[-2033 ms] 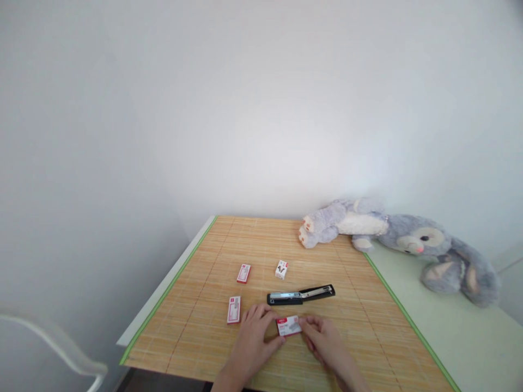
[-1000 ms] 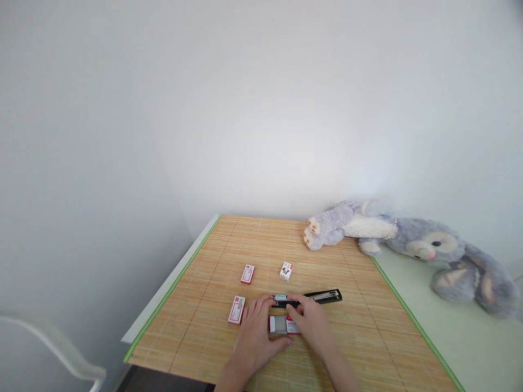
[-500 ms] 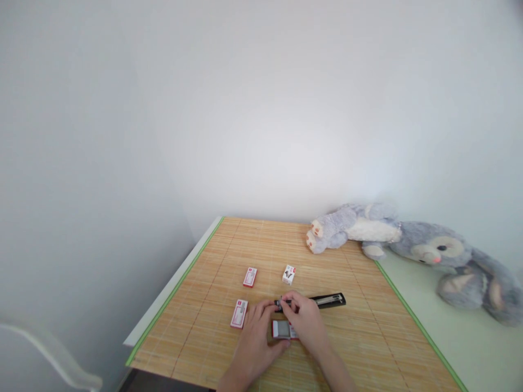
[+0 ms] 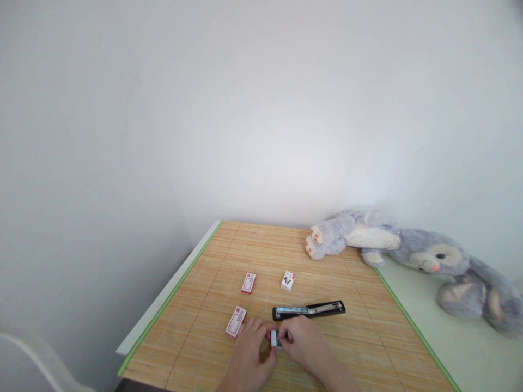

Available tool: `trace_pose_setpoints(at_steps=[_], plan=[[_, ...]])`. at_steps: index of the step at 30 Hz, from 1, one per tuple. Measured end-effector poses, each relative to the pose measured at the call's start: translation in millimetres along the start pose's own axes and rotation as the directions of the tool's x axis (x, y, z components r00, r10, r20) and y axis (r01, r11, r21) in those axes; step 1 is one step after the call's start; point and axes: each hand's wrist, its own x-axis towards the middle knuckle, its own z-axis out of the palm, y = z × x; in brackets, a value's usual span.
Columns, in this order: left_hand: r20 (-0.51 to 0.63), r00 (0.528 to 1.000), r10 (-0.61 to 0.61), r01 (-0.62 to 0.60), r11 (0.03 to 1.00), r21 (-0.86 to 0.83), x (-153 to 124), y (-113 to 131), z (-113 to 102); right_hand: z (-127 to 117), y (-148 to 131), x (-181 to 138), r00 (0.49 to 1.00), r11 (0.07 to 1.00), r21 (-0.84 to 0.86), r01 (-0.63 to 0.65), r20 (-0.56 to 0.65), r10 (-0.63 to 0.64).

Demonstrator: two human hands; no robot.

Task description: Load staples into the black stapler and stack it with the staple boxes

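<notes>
My left hand (image 4: 250, 353) grips the left end of a small open red-and-white staple box (image 4: 273, 338) between thumb and fingers, low on the mat. Over the box's open right part, my right hand (image 4: 305, 344) has its fingertips pinched together. Whether anything is between them I cannot make out. Just beyond both hands lies an opened black stapler (image 4: 328, 308), its metal rail exposed. A red-and-white box (image 4: 236, 322) rests beside the fingers of my left hand, touching or nearly so.
Farther back sit another red-and-white box (image 4: 248, 283) and a white box with a dark clip picture (image 4: 287, 281). A grey plush rabbit (image 4: 371, 235) lies along the wall at the right. The bamboo mat (image 4: 204, 337) has green edges.
My right hand has left the stapler and come back toward me to the open box. My left hand has moved from the stapler's near end onto the box. The view has shifted slightly.
</notes>
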Motion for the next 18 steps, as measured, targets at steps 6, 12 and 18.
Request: trace_pose_setpoints(at_steps=[6,12,18], plan=[[0.016,1.000,-0.012,0.012,1.000,0.024,0.4,-4.6,2.7,-3.7,-0.6,-0.4,1.000,1.000,0.027,-0.016,0.018,0.016],[0.018,1.000,-0.018,0.017,0.999,0.036,1.8,-7.5,3.9,-37.9,27.0,-24.9,0.992,0.992,0.017,-0.121,-0.018,0.122],[0.003,1.000,-0.018,0.018,0.999,0.044,4.6,6.6,8.3,-34.0,46.1,-36.5,0.994,0.990,0.095,-0.104,0.039,0.101]])
